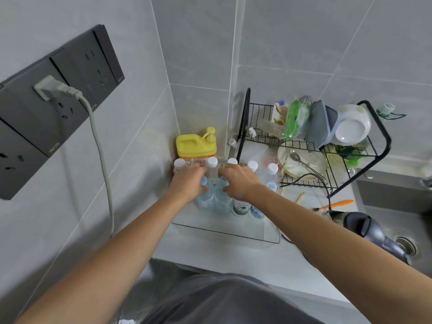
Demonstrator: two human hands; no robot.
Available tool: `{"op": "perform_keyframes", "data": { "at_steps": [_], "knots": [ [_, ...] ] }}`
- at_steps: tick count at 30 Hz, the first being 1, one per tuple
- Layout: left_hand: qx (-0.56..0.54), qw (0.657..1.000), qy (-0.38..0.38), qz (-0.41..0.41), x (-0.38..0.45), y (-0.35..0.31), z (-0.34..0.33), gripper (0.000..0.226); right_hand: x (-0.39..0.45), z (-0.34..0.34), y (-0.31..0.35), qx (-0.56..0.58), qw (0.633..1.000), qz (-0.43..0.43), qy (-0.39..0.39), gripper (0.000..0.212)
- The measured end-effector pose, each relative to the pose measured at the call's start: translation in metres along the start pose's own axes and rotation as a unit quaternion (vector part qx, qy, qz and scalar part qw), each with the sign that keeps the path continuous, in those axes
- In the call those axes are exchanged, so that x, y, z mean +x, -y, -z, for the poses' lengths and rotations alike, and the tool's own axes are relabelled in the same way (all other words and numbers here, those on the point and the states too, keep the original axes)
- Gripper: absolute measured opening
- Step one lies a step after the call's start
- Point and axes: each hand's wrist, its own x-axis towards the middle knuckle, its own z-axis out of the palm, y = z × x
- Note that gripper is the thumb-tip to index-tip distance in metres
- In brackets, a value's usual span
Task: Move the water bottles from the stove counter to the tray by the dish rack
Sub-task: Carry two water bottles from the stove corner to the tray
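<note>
Clear bottles under both hands, tray

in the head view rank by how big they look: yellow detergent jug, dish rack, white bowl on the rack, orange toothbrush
1. dish rack, by far the widest.
2. yellow detergent jug.
3. white bowl, a little smaller than the jug, though partly hidden, so that pair is close.
4. orange toothbrush, long but thin.

Bright even light, soft shadows, wide-angle bending at edges, slightly soft focus
</note>
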Motion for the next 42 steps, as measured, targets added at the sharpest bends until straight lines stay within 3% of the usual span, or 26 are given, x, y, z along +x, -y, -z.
{"op": "perform_keyframes", "data": {
  "at_steps": [20,32,36,39,42],
  "knots": [
    [-0.003,0.997,0.059,-0.054,0.011,0.01,0.004,0.032,-0.003,0.001,-0.001,-0.015,1.0,0.025,0.001,0.036],
    [0.001,0.998,0.051,-0.043,0.006,0.007,0.005,0.035,-0.001,-0.003,0.002,-0.008,1.0,0.009,0.005,0.032],
    [-0.006,0.999,-0.029,-0.018,-0.008,0.001,0.011,0.041,-0.006,-0.002,0.0,0.028,0.999,0.012,-0.021,0.039],
    [0.024,0.988,-0.152,-0.033,-0.018,-0.011,0.019,0.034,-0.014,0.007,-0.003,0.061,0.99,0.024,-0.125,0.035],
    [0.042,0.975,-0.215,-0.036,-0.018,-0.029,0.027,0.041,-0.021,0.021,-0.015,0.065,0.973,0.013,-0.219,0.03]
  ]
}}
